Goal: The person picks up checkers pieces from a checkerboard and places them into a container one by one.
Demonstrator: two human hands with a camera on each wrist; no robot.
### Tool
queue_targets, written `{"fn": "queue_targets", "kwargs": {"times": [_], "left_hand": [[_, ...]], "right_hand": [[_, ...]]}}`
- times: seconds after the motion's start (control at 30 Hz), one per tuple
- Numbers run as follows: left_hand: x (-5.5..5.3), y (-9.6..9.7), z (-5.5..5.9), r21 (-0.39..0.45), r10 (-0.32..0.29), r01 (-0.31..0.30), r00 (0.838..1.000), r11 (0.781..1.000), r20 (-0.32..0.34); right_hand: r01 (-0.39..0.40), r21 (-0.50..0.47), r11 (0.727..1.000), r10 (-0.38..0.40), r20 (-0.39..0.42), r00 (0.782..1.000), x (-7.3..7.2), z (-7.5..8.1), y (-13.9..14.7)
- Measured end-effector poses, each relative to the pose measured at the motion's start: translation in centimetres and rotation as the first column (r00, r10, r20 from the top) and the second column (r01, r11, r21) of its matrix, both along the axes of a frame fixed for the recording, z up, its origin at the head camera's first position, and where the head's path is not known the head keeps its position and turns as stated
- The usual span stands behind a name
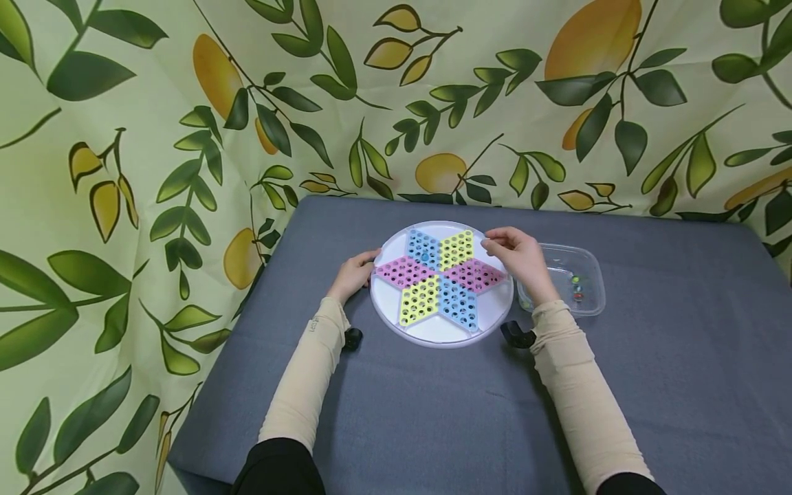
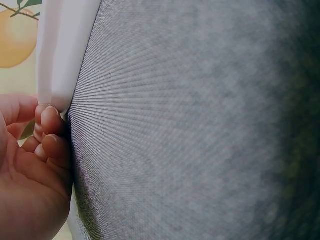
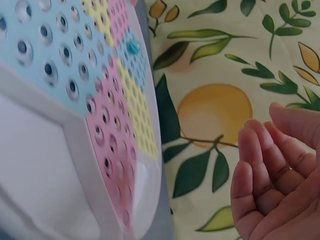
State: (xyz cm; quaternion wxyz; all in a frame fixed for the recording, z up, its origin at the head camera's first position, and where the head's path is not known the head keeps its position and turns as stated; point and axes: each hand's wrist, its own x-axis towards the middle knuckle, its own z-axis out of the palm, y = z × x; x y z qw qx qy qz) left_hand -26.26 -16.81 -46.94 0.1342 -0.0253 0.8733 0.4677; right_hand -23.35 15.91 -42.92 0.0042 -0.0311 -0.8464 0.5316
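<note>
A round white Chinese checkers board [image 1: 427,331] lies on the table, its star of blue, yellow and pink points full of holes. One blue marble [image 3: 133,47] sits in a blue point, on the far side in the right wrist view. At the board's left rim, my left hand [image 1: 353,276] grips the edge, with curled fingers [image 2: 52,120] low against the white side. My right hand [image 1: 521,260] is raised at the board's upper right edge. Its fingers [image 3: 250,145] are loosely bent with the thumb apart, and nothing shows between them.
Right of the board, partly behind my right wrist, stands a clear plastic container [image 1: 595,275] with several small coloured marbles [image 1: 578,287] inside. Grey cloth covers the table [image 1: 433,419]. Behind it hangs a leaf-and-fruit patterned curtain [image 1: 346,130].
</note>
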Motion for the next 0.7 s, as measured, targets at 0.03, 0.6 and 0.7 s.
{"fn": "queue_targets", "kwargs": {"times": [0.03,0.6,0.7], "left_hand": [[0.0,0.0,0.0,0.003,0.0,0.0,1.0,1.0,-0.003],[0.0,-0.1,-0.1,-0.001,-0.022,0.022,0.999,1.0,-0.03],[0.0,-0.2,-0.1,-0.002,-0.027,0.026,0.999,1.0,-0.039]], "right_hand": [[-0.012,-0.001,1.0,0.012,0.009,1.0,0.3,0.6,-0.6],[-0.127,0.009,0.992,0.127,-0.002,0.992,-1.1,-0.2,-5.3],[-0.15,0.027,0.988,0.151,-0.014,0.988,-1.5,-0.5,-6.2]]}}
